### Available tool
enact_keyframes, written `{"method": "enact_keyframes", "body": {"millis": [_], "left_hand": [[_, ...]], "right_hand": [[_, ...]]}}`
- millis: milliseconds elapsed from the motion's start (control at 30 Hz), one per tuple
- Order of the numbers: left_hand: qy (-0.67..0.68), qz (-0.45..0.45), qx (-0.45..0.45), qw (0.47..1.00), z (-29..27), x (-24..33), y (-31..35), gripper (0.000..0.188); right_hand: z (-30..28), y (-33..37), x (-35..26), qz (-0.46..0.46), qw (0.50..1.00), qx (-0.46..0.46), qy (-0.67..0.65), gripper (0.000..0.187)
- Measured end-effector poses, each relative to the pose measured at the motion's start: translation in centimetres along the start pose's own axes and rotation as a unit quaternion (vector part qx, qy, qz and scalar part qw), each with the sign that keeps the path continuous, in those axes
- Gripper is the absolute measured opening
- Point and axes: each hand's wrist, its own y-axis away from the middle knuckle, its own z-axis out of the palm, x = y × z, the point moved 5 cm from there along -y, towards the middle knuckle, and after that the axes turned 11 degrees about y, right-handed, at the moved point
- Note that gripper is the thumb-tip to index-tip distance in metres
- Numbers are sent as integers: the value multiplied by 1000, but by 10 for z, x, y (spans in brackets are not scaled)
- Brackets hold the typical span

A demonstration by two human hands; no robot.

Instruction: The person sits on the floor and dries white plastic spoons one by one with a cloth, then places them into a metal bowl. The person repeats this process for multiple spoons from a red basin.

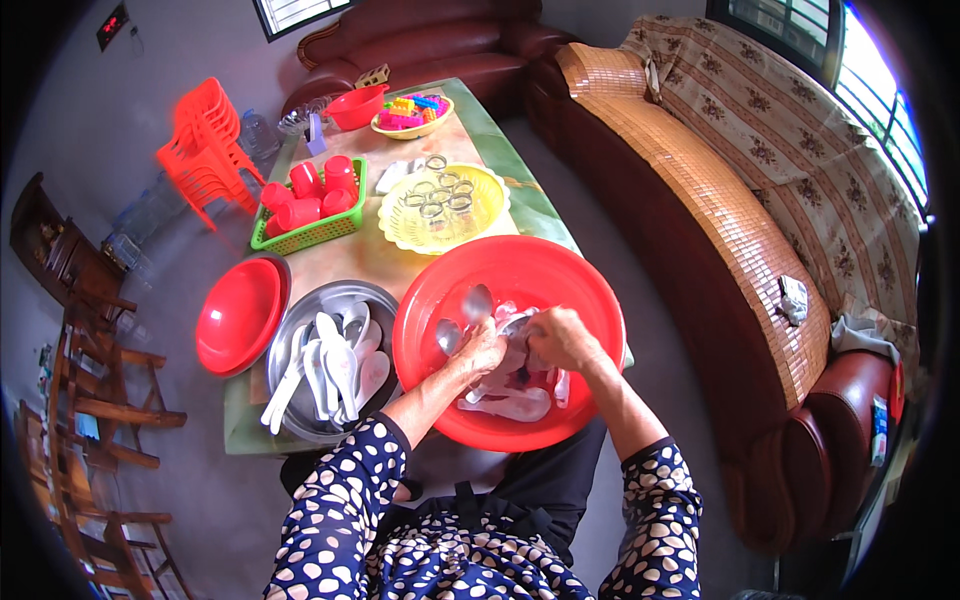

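Both my hands are inside a large red basin [600, 300] at the near end of the table. My left hand [482, 350] is closed around metal spoons [478, 302], their bowls sticking up past the fingers. My right hand [562, 338] has its fingers curled in beside a shiny metal piece; what they grip is hidden. Pale spoons [520, 405] lie in the bottom of the basin under my hands. Just left of it, a grey metal basin [283, 372] holds several white soup spoons [340, 362] and some metal ones.
Red lids or basins [238, 315] overhang the table's left edge. Farther back stand a green basket [310, 237] of red cups, a yellow tray [400, 235] with glasses, and a bowl of toy blocks [415, 115]. A long sofa [690, 270] runs along the right.
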Motion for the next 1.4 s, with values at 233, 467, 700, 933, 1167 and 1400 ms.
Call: {"method": "enact_keyframes", "body": {"millis": [233,467,700,933,1167,1400], "left_hand": [[502,-260,-119,816,9,-7,31,17],[534,-189,-53,822,4,11,45,41],[512,-143,-18,847,-12,31,50,59],[579,-157,-56,798,1,8,38,57],[587,-120,-20,800,-4,16,41,48],[470,-37,44,881,-11,9,32,50]], "right_hand": [[0,-11,-29,-74,995,64,-15,19],[21,-17,-54,-120,987,88,53,26],[3,-3,-60,-92,984,118,-94,26],[-12,-19,-62,-70,953,282,87,32],[10,-16,-69,-2,985,125,120,50],[5,-7,-71,-82,977,192,40,10]]}}
